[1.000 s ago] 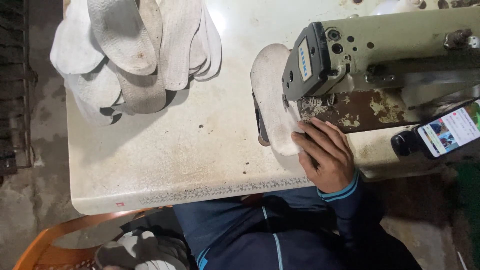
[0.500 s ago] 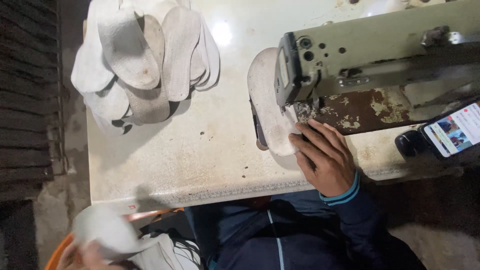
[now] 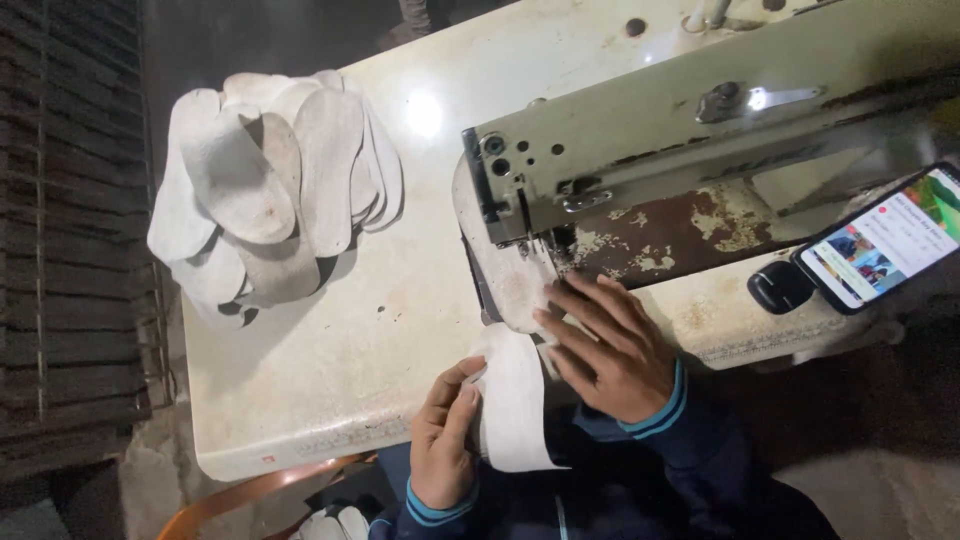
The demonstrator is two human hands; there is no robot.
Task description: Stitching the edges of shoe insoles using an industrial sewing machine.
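My right hand (image 3: 606, 345) lies flat with its fingers spread on a white insole (image 3: 503, 268) under the head of the cream sewing machine (image 3: 700, 120). The insole's far end is hidden beneath the machine head. My left hand (image 3: 443, 435) grips the edge of a second white insole piece (image 3: 515, 405) at the table's front edge, just left of my right hand. That piece hangs partly over the edge toward my lap.
A heap of several white insoles (image 3: 265, 190) sits at the far left of the cream table (image 3: 330, 370). A phone (image 3: 885, 240) with a lit screen rests on a black stand at the right. An orange chair rim (image 3: 250, 495) shows below.
My left hand has come up from below the table with a second insole and laid it at the front edge. My right hand stays on the insole at the machine. The view shifted left.
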